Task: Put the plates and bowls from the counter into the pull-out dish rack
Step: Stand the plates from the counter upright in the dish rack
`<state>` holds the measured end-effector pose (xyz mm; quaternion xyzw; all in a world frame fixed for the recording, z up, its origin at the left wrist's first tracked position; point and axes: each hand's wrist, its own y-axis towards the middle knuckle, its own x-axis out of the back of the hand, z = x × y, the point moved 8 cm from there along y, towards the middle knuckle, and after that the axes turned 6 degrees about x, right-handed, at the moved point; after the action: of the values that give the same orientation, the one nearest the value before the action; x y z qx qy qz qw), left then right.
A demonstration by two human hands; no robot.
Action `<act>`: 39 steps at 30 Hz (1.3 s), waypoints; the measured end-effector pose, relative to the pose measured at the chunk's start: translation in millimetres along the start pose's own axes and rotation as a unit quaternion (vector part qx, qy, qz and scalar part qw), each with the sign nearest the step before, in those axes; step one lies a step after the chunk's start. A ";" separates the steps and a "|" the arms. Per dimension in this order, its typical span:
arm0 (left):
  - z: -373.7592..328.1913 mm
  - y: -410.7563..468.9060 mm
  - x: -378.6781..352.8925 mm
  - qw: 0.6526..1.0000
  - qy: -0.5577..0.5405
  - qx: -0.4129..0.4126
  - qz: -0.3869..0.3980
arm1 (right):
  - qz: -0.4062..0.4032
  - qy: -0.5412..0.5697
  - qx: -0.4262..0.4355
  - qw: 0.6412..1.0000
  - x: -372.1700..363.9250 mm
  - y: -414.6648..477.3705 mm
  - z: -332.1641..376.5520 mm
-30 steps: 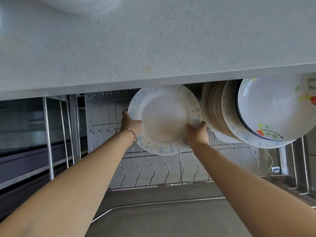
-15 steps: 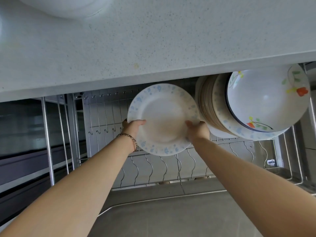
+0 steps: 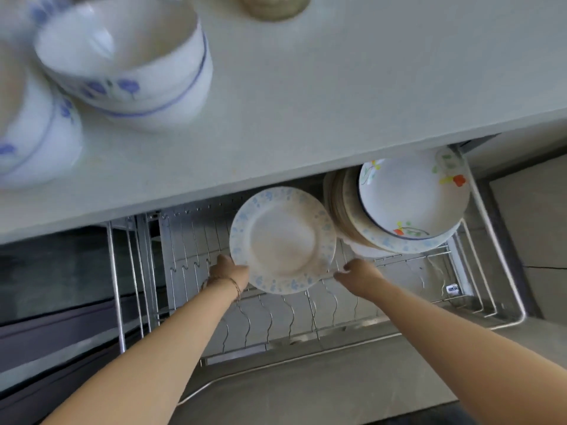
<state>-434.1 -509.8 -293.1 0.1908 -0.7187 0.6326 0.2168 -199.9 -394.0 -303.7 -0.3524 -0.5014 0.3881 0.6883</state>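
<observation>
blue-speckled white plate [image 3: 282, 240], blue-flowered white bowls [image 3: 129, 59]

Soft, even daylight fills the scene, bright on the pale surface [image 3: 337, 87] and dimmer in the cabinet gap at the left. Strong motion blur smears the bowls [image 3: 122, 62] at the far left; the dish rack [image 3: 276, 317] wires look softened. Wide-angle distortion bends the surface's edge. Shadows are faint, with no harsh glare.

Two bowls [image 3: 122, 62] sit on the desk [image 3: 337, 96] at its left. Below its front edge the pulled-out rack [image 3: 276, 317] holds a plate [image 3: 283, 240] upright at its middle, with a row of upright plates [image 3: 408, 204] just to its right.
</observation>
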 end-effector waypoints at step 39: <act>-655.7 -490.7 -260.8 0.898 0.200 -0.392 -0.026 | -0.246 -0.112 0.095 0.958 700.5 -201.1 -329.5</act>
<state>98.3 78.3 37.5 -0.0218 -0.8446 0.3188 0.4296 291.3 105.6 82.0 -0.1054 -0.6071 0.2893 0.7325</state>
